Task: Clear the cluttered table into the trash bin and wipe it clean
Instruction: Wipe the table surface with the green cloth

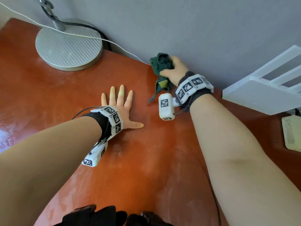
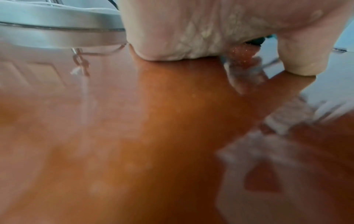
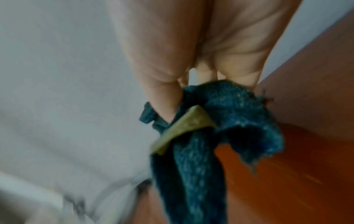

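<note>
Black wristbands [image 1: 97, 121], white tagged marker blocks [image 1: 166, 106].

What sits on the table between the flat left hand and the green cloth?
Nothing: the head view shows only bare tabletop between the left hand and the green cloth.

- Table [image 1: 146, 160]: glossy reddish-brown top with pale hazy smears.
- Cloth [image 1: 158, 66]: dark green, with a yellow-olive patch [image 1: 163, 83]; reads blue-green in the right wrist view.
- Lamp base [image 1: 68, 48]: silver-grey, fine parallel ribbing.
- Cables over lamp base: one white [image 1: 78, 35], one black [image 1: 78, 24].
- Wrist bands [image 1: 114, 118]: white blocks carrying black-and-white square markers, on black straps.
- Wall [image 1: 195, 30] behind table: plain grey.
</note>
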A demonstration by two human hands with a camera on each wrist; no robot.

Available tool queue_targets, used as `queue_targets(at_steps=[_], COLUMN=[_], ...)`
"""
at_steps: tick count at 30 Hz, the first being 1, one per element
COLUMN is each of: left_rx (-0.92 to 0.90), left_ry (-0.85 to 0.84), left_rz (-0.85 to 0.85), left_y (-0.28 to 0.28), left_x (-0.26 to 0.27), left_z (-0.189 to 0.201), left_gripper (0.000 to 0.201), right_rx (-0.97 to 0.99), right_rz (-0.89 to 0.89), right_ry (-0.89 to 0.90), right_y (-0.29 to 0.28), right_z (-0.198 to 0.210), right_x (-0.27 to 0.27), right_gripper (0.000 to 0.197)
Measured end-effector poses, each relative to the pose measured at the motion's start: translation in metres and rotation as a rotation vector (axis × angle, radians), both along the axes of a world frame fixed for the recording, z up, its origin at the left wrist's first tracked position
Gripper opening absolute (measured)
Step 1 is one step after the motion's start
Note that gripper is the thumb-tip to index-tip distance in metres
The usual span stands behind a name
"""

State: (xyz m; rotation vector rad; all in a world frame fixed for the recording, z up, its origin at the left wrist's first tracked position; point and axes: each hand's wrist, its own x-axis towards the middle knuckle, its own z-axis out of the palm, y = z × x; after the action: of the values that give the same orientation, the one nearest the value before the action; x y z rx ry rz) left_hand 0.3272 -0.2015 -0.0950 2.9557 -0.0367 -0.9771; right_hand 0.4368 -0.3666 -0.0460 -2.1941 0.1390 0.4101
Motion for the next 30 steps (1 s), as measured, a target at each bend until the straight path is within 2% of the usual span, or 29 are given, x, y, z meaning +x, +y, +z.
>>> queue_targets(at_steps=[2,3,4,5,7,8,9,11,13,15,17,18,20,23,25,26,29,30], left_rx=[0.002,0.001,-0.002,-0.006,-0.010,-0.009,-0.007,-0.006,-0.007,-0.006,-0.011,-0.026,-0.091,-0.171,-0.140,-0.111,-0.050,-0.047], left_ry=[0.007,0.008,0.009,0.007,-0.004,-0.007,-0.009,-0.008,-0.009,-0.010,-0.003,0.005,0.014,-0.015,-0.069,-0.103,-0.151,-0.144], left_rz=[0.002,0.004,0.005,0.005,0.005,0.005,0.005,0.005,0.003,0.001,-0.005,-0.006,0.009,-0.003,-0.024,-0.015,0.116,0.149], left_y=[0.001,0.001,0.001,0.000,0.000,0.000,0.000,0.001,0.000,0.000,0.000,0.001,0.008,0.026,0.037,0.040,0.047,0.049], left_x=[0.001,0.001,0.001,0.000,0.000,0.000,0.000,0.000,-0.001,0.000,0.000,0.000,0.001,0.001,-0.006,-0.010,-0.023,-0.026], left_z=[0.000,0.001,0.001,0.002,0.002,0.002,0.001,0.001,0.002,0.003,0.004,0.006,0.009,0.013,0.012,0.011,0.007,0.005], left_gripper=[0.122,0.122,0.123,0.123,0.123,0.123,0.123,0.123,0.123,0.123,0.123,0.123,0.116,0.094,0.086,0.085,0.091,0.094], right_rx=[0.347,0.481,0.496,0.379,-0.148,-0.409,-0.532,-0.502,-0.543,-0.668,-0.749,-0.728,-0.556,-0.296,-0.258,-0.274,-0.427,-0.469], right_rz=[-0.236,-0.316,-0.314,-0.272,-0.077,-0.018,0.008,0.045,0.154,0.277,0.317,0.299,0.223,0.223,0.365,0.505,1.069,1.185], right_ry=[0.061,0.152,0.254,0.335,0.369,0.305,0.261,0.199,0.127,0.065,0.024,0.000,-0.062,-0.106,-0.145,-0.131,-0.003,-0.007], right_y=[-0.018,-0.028,-0.040,-0.052,-0.081,-0.091,-0.096,-0.093,-0.079,-0.059,-0.046,-0.043,-0.047,-0.058,-0.053,-0.047,-0.027,-0.023], right_z=[0.016,0.021,0.022,0.020,0.007,-0.001,-0.005,-0.009,-0.014,-0.021,-0.029,-0.030,-0.028,-0.009,0.004,0.005,-0.008,-0.013], right_x=[-0.001,-0.005,-0.012,-0.020,-0.029,-0.033,-0.039,-0.052,-0.061,-0.066,-0.067,-0.070,-0.073,-0.090,-0.115,-0.131,-0.181,-0.193], right_gripper=[0.032,0.019,0.014,0.015,0.024,0.040,0.054,0.068,0.075,0.074,0.065,0.059,0.050,0.049,0.052,0.053,0.053,0.052])
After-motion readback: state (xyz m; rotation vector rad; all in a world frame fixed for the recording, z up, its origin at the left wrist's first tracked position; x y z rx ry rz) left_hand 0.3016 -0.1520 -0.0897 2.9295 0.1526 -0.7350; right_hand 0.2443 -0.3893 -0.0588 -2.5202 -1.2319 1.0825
